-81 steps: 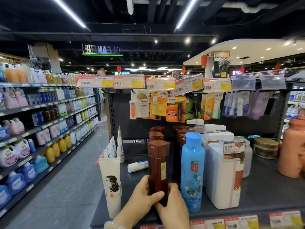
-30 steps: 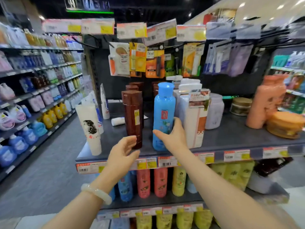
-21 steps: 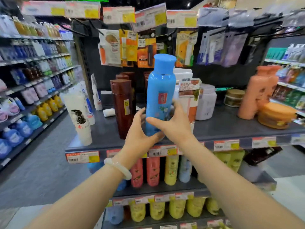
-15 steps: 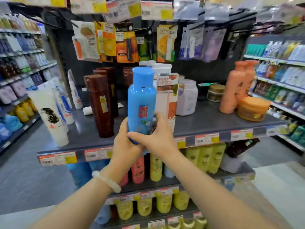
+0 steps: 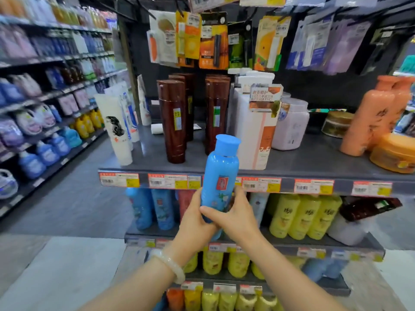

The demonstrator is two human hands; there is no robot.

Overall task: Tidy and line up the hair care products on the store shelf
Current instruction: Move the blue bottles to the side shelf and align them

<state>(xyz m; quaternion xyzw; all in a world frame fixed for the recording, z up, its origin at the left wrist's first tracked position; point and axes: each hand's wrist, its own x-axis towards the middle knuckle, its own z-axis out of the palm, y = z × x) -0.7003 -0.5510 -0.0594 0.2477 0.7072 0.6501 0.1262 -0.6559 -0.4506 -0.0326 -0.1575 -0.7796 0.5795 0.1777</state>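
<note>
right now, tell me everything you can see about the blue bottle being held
The blue bottle looks like glossy plastic: a tall round body with a slightly darker blue cap, a small red label and a floral print below it. It is upright, tipped a little to the right, held in the air in front of the top shelf's price strip. The left hand and right hand both grip its lower part.

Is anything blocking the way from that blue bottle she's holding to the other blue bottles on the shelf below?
Nothing visible does. Both hands, left hand and right hand, hold the blue bottle in front of the shelf edge, out in the open aisle. The matching blue bottles stand lower left, with open air between.
</note>
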